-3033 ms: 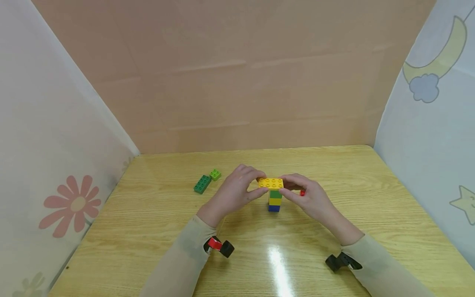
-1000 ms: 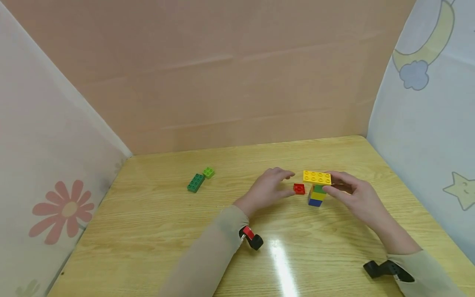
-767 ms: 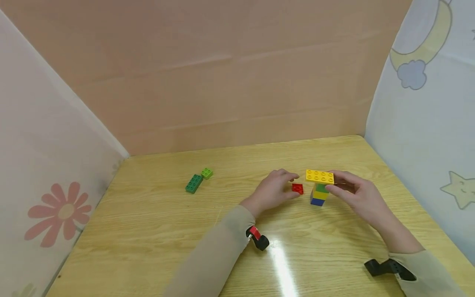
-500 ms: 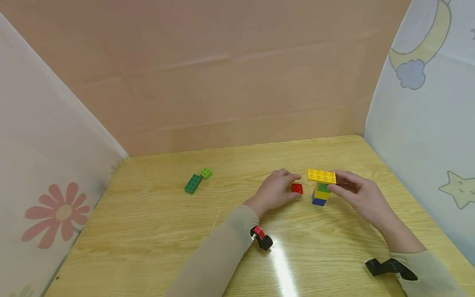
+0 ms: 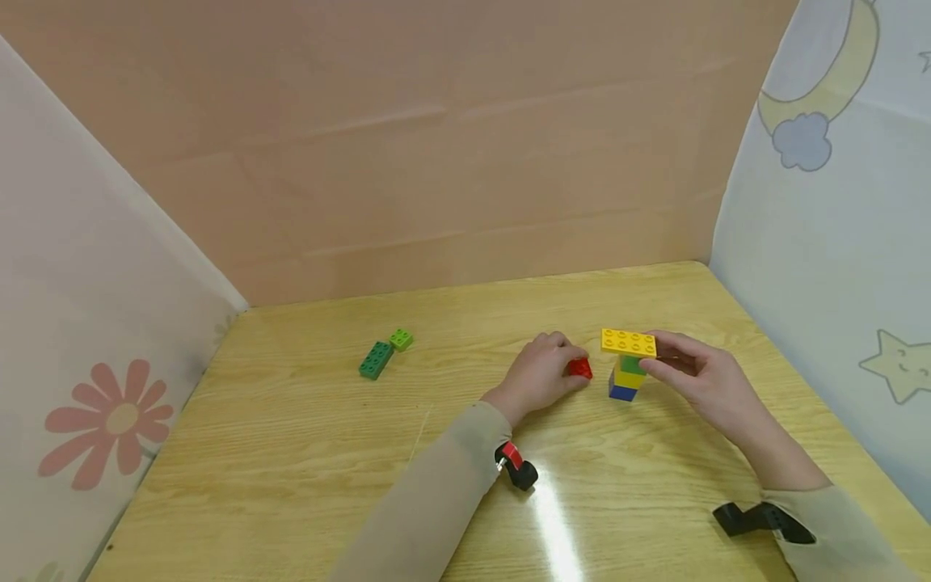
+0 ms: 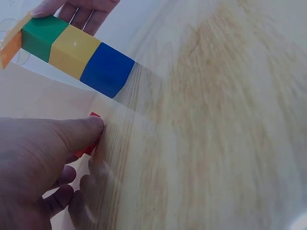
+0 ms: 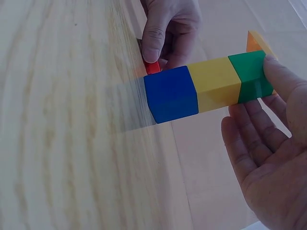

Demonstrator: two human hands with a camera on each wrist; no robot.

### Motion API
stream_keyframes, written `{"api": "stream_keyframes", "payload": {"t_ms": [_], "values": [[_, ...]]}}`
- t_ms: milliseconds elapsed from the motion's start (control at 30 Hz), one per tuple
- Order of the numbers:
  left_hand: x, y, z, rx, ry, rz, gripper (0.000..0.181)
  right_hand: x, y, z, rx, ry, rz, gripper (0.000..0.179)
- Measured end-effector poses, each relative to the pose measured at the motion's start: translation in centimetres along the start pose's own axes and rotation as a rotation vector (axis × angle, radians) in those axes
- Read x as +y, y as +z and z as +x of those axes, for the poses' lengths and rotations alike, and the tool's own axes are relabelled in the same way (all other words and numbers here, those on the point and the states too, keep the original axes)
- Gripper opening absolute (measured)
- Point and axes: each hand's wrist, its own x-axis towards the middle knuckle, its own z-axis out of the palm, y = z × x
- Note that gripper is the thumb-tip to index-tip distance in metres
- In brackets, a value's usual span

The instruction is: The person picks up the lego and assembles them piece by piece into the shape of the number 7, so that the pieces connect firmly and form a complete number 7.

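In the head view, my left hand [image 5: 538,373] pinches a small red toy brick [image 5: 580,368] between thumb and fingers, low at the table. The thumb partly covers that brick [image 6: 88,148] in the left wrist view. Just right of it stands a tower of bricks: blue [image 5: 622,393] at the bottom, yellow [image 7: 215,82] in the middle, green [image 7: 250,75] above. A longer yellow eight-stud brick [image 5: 629,343] caps the tower and juts out to the left. My right hand [image 5: 701,384] grips the tower near its top from the right, thumb against the green brick.
Farther left on the wooden table [image 5: 291,453] lie a dark green eight-stud brick [image 5: 376,360] and a light green four-stud brick [image 5: 401,339], side by side. A brown backdrop [image 5: 436,162] rises behind the table, with pale printed cloths on both sides.
The tower moved right, held by the right hand. The left hand let go of the top yellow brick, reached to the red brick and closed its thumb and fingers on it.
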Motion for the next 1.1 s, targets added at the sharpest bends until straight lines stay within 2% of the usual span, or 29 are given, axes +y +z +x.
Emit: {"api": "stream_keyframes", "payload": {"t_ms": [133, 600, 833, 967, 1100], "values": [[-0.1, -0.1, -0.2, 0.012, -0.011, -0.029, 0.041, 0.0, 0.2, 0.1, -0.005, 0.003, 0.002, 0.047], [-2.0, -1.1, -1.1, 0.074, -0.112, -0.237, 0.036, 0.2, 0.5, 0.7, -0.028, 0.003, -0.001, 0.051], [-2.7, -2.6, -2.3, 0.094, -0.172, -0.357, 0.036, 0.2, 0.7, 0.9, -0.038, -0.002, 0.014, 0.052], [-3.2, -3.6, -3.4, 0.11, -0.175, -0.426, 0.034, 0.1, 0.9, 1.1, -0.052, -0.004, 0.019, 0.052], [-4.0, -4.5, -4.4, 0.143, -0.144, -0.492, 0.032, 0.0, 1.2, 1.3, -0.068, -0.004, 0.013, 0.053]]}}
